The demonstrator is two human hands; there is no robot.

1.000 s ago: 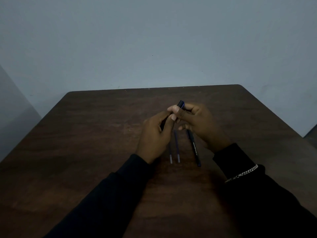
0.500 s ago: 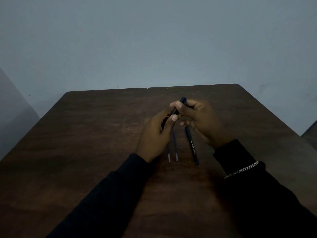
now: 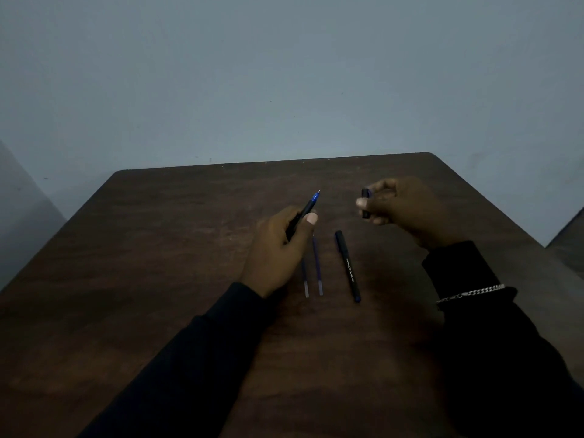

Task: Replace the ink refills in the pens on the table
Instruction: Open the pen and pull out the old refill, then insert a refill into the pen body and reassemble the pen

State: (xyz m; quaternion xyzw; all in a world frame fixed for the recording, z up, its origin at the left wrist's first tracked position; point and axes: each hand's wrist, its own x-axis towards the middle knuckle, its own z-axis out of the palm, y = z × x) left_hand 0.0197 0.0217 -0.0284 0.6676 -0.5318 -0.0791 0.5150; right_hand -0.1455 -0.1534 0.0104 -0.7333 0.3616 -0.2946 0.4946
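Left hand: my left hand [image 3: 278, 248] is closed around the uncapped pen [image 3: 305, 213], thumb pressed on the barrel, fingers wrapped beneath; it sits low over the table [image 3: 158, 279], though I cannot tell whether it touches the wood.
Uncapped pen: dark barrel, blue section near the tip, fine point aimed up and away from me toward the far edge of the table.
Right hand: my right hand [image 3: 407, 210] is raised above the table, well apart from the left, pinching the pen cap [image 3: 366, 203] between thumb and fingertips.
Pen cap: short, dark, held roughly upright; off the pen entirely.
Refills: two thin ink refills [image 3: 317, 267] lie side by side on the wood just right of my left hand, near-parallel, pale ends toward me; the left one is partly hidden by my hand.
Second pen: a capped black pen [image 3: 347, 267] with white lettering lies flat just right of the refills, slightly angled, between my two hands.
Sleeves: dark, both arms; a silver chain bracelet [image 3: 471, 293] over the right cuff.
Light: dim; fine detail on the barrels is hard to read.
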